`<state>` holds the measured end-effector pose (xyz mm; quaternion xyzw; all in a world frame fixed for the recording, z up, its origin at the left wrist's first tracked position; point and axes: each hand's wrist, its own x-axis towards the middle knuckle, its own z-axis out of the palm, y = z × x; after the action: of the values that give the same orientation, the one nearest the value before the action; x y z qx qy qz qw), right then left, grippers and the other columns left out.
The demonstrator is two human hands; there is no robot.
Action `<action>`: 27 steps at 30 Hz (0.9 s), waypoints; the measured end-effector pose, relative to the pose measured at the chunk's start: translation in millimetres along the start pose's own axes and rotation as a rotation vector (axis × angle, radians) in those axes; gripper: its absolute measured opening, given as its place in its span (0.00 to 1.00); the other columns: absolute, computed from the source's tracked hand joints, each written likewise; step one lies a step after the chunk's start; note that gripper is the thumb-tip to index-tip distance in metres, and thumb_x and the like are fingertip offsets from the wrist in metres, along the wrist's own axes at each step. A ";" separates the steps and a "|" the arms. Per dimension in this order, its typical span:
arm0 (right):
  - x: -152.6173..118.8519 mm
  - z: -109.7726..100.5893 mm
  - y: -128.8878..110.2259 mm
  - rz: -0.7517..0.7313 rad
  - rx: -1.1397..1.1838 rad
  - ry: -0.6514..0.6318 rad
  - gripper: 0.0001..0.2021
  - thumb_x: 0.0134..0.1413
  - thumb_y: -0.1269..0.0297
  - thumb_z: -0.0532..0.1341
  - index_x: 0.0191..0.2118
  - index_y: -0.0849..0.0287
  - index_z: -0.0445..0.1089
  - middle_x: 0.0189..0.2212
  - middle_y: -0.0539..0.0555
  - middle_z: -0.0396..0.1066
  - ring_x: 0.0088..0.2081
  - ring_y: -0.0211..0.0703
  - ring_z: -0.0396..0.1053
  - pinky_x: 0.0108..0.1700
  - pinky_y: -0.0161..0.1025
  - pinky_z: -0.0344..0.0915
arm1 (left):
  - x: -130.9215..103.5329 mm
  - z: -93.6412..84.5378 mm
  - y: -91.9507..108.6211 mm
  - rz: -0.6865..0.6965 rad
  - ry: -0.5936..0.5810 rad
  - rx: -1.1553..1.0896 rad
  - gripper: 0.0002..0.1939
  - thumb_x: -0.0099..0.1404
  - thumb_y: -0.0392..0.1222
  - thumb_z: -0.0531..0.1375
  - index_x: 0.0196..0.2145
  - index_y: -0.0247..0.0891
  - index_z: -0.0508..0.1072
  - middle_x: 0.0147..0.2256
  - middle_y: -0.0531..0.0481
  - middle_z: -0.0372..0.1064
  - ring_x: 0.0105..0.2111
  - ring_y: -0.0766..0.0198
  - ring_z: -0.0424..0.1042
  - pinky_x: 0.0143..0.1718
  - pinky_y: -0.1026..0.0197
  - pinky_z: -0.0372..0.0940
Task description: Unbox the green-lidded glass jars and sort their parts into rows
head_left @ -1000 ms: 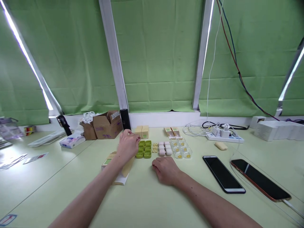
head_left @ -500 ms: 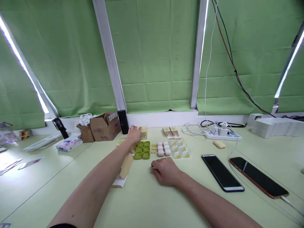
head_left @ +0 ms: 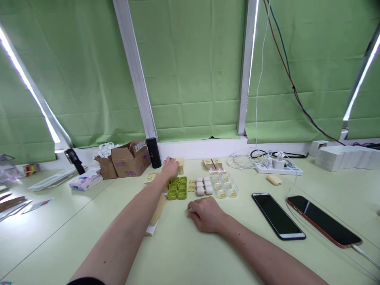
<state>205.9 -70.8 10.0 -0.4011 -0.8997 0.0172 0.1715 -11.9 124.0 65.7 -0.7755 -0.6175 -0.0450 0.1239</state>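
Observation:
My left hand reaches far forward beside a kraft paper packet; its fingers are partly hidden, so its grip is unclear. Just in front sit green square containers in rows. To their right are small yellow pieces, pale pink boxes and clear containers with yellow centres. My right hand rests on the table nearest the pink boxes, fingers curled, with nothing visible in them. Beige packets lie partly under my left forearm.
Behind left stand a cardboard box and a black cylinder. Two phones lie at the right, before a power strip with cables. Two open packets lie at the back. A tissue pack is at the left.
My left hand has shifted slightly to the right at the paper packet. My right hand has stayed nearly still. Brownish fingers, blurred, have appeared at the far left edge.

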 end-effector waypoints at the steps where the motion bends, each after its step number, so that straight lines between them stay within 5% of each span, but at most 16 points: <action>1: 0.1 -0.3 -0.1 0.001 0.002 -0.004 0.08 0.66 0.62 0.59 0.48 0.55 0.72 0.40 0.54 0.80 0.37 0.45 0.76 0.33 0.38 0.51 | -0.4 -0.5 1.0 0.012 0.004 -0.010 0.19 0.61 0.39 0.61 0.51 0.38 0.74 0.56 0.35 0.67 0.62 0.41 0.53 0.59 0.44 0.53; 13: 0.6 2.0 1.0 -0.005 0.014 0.029 0.10 0.65 0.63 0.59 0.49 0.55 0.73 0.39 0.54 0.81 0.37 0.45 0.75 0.32 0.39 0.49 | 0.5 -10.1 13.6 0.025 0.012 -0.149 0.26 0.57 0.32 0.62 0.54 0.38 0.67 0.48 0.38 0.73 0.60 0.43 0.57 0.59 0.46 0.53; 20: 0.7 0.9 9.7 0.034 0.011 0.102 0.10 0.65 0.62 0.60 0.48 0.55 0.74 0.38 0.55 0.81 0.35 0.46 0.75 0.34 0.39 0.54 | -2.8 -40.3 23.1 0.033 0.134 -0.313 0.20 0.64 0.37 0.62 0.54 0.40 0.64 0.52 0.40 0.68 0.60 0.45 0.60 0.58 0.50 0.58; 23: 1.3 -2.3 21.9 0.076 0.068 0.205 0.09 0.65 0.65 0.59 0.46 0.54 0.75 0.38 0.54 0.81 0.35 0.44 0.75 0.36 0.37 0.57 | -23.3 -58.0 31.9 0.060 0.179 -0.398 0.20 0.66 0.38 0.61 0.54 0.39 0.62 0.54 0.39 0.65 0.60 0.48 0.61 0.58 0.52 0.60; 27: 3.2 -9.6 43.0 0.193 0.197 0.547 0.11 0.67 0.65 0.55 0.44 0.56 0.76 0.32 0.53 0.80 0.32 0.42 0.75 0.35 0.36 0.59 | -80.1 -72.2 48.4 0.185 0.236 -0.599 0.17 0.70 0.41 0.58 0.55 0.41 0.60 0.54 0.42 0.67 0.56 0.52 0.67 0.57 0.51 0.64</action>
<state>237.8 -40.4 12.7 -0.4561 -0.7717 0.0117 0.4430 22.3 20.3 110.9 -0.8195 -0.4854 -0.3026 -0.0354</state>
